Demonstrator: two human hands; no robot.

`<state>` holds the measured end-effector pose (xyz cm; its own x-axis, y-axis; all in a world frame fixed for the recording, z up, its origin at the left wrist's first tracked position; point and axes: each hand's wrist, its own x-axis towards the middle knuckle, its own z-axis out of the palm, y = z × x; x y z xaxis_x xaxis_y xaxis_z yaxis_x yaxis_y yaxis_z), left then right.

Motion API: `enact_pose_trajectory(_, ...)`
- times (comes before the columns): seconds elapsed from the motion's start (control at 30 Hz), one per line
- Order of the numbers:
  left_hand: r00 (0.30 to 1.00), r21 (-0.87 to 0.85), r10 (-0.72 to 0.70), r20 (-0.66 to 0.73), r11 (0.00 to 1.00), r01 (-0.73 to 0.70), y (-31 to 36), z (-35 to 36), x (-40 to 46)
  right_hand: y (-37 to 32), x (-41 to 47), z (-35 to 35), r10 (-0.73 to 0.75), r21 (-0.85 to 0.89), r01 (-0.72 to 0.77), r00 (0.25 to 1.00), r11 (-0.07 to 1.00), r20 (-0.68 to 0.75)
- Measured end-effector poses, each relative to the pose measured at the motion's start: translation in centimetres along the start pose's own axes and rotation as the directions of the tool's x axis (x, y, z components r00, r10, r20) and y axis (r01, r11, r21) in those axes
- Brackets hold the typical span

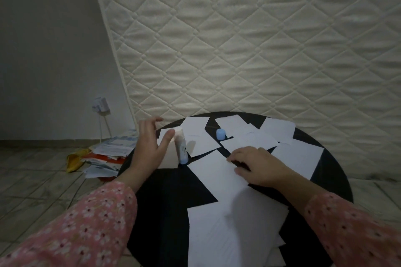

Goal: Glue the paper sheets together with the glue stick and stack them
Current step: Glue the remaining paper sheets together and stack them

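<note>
Left hand (149, 145) beside upright white glue stick with blue base (181, 146), fingers spread, contact unclear. Blue round cap (221, 134) apart, near far papers. Right hand (260, 165) flat on large white paper sheet (217, 175), fingers together, tips curled. Round black tabletop (165, 201) cut off below. Near stack of white sheets (227, 234) dim.

A quilted cream mattress (249, 39) leans upright behind the round black table (165, 197). Left of the table, a pile of printed papers (108, 156) and a yellow item (74, 161) lie on the tiled floor (32, 180); a wall socket (100, 104) sits above the pile.
</note>
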<state>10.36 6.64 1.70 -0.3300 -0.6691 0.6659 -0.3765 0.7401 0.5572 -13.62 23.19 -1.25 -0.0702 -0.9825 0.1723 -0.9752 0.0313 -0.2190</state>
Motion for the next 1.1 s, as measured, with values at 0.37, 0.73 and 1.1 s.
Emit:
enact_pose_trajectory(0.37, 0.585, 0.098, 0.084, 0.807, 0.957, -0.272, 4.7, 4.7, -1.3, 6.7, -4.0, -2.0, 0.375, -0.159, -0.384, 0.923, 0.91, -0.085)
enact_pose_trajectory(0.73, 0.502, 0.277, -0.087, 0.861, 0.907, -0.318, 5.5, 6.5, -1.5, 7.5, -6.3, -2.4, 0.36, -0.131, -0.353, 0.932, 0.926, 0.033)
enact_pose_trajectory(1.1, 0.576, 0.425, -0.221, 0.787, 0.871, -0.246, 6.1, 6.4, -2.2, 6.7, -6.4, -2.1, 0.418, -0.167, -0.4, 0.904, 0.901, 0.09)
